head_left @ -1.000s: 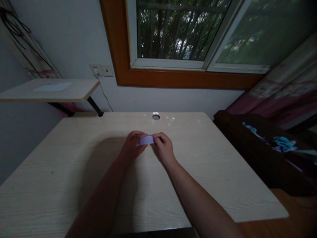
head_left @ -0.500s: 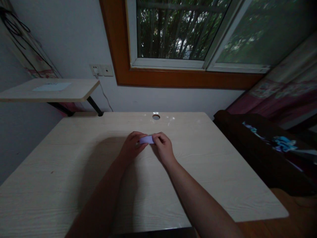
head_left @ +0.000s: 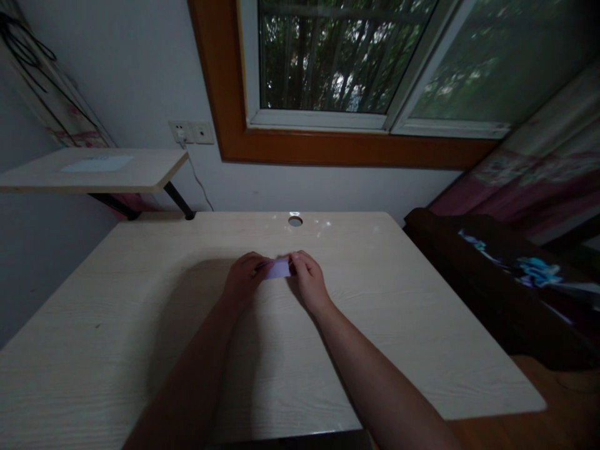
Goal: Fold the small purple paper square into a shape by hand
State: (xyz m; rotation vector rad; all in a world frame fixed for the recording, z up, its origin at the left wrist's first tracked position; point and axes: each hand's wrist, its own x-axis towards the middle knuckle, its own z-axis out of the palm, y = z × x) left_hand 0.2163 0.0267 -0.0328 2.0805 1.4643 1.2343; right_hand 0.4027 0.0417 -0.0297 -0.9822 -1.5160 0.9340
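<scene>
Far up and left of the left hand: one loose tangle of black cable [head_left: 28, 47] against the wall, left curtain [head_left: 84, 140] behind it. Below that, one shelf [head_left: 154, 169], well apart from the hand, bearing one pale sheet [head_left: 97, 164]; its faint marks, the one sign of writing, are too small to read. Two dark legs [head_left: 178, 199] show beneath the shelf. One speck [head_left: 97, 325] on the desk [head_left: 422, 312], out to the left of the left forearm.

Up and left of the left hand, on the wall: two sockets [head_left: 203, 132] side by side, one plug [head_left: 182, 140] in the left one, one white cord [head_left: 201, 184] trailing down.

Left hand [head_left: 244, 278]: closed, thumb and fingers pinching the left end of one lilac slip [head_left: 279, 269]. Slip lies between the two hands, just right of the left; cannot tell whether it touches the desk. One round hole [head_left: 295, 221] beyond the slip, near the desk's far edge.

Right hand [head_left: 309, 279]: closed, fingertips and thumb gripping the slip's right end.

Above and beyond both hands, one window [head_left: 328, 62], two panes in view, trees outside. Well right of the right hand: one dark brown seat-like piece [head_left: 445, 269] with bluish cloth [head_left: 539, 272] on it, right curtain [head_left: 529, 162] above, floor [head_left: 557, 394] below.
</scene>
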